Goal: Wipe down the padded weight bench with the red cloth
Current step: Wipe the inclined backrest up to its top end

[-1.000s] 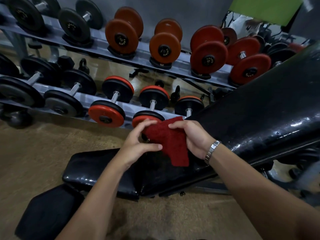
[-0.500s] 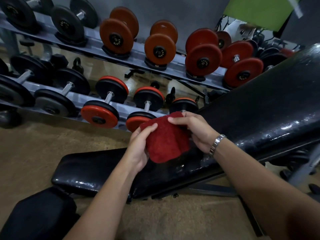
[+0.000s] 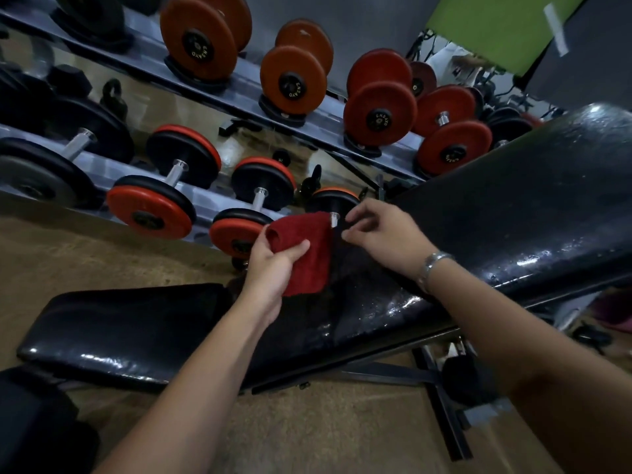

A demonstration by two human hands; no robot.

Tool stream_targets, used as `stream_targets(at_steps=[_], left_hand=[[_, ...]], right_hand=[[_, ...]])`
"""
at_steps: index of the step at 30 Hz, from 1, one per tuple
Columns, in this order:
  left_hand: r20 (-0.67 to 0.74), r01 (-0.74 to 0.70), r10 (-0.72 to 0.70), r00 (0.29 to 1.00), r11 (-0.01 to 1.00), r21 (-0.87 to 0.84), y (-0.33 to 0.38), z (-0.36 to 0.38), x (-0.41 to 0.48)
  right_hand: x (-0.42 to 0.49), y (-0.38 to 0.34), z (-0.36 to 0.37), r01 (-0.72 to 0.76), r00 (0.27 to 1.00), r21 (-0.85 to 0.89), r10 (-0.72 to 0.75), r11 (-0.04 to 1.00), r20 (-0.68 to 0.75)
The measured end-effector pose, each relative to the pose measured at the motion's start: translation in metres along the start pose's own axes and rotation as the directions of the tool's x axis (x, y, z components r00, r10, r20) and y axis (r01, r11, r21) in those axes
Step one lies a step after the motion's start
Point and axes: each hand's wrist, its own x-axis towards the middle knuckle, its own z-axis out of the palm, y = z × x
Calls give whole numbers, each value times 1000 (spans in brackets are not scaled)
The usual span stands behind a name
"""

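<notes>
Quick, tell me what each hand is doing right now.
Left hand: closed grip on the red cloth.
Right hand: open, fingers loosely curled, holding nothing, just beside the cloth.

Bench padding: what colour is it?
Black and glossy; the padding shows best in the head view.

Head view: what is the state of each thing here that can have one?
red cloth: folded, held just above the weight bench.
left hand: grips the red cloth.
right hand: fingers loosely curled, holds nothing.
weight bench: backrest inclined, surface glossy with droplets.
dumbbells: resting on the rack.
</notes>
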Motion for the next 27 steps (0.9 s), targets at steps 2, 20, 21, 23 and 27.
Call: stream_targets(at_steps=[2, 20, 21, 23, 27], left_hand=[[-22, -206, 217, 976, 949, 237, -16, 3, 6], [437, -523, 286, 853, 452, 723, -106, 15, -31], [471, -550, 283, 835, 444, 708, -110, 11, -36], [465, -533, 264, 845, 486, 692, -112, 6, -35], [412, -476, 245, 878, 542, 693, -104, 23, -29]], right_hand=[[1, 8, -19, 82, 996, -306, -68, 949, 56], [-15, 38, -31, 301, 953, -836, -183, 458, 242], [-16, 38, -30, 302, 952, -837, -184, 456, 244], [-17, 39, -28, 301, 953, -839, -183, 453, 243], [-20, 41, -25, 302, 952, -843, -183, 446, 244]])
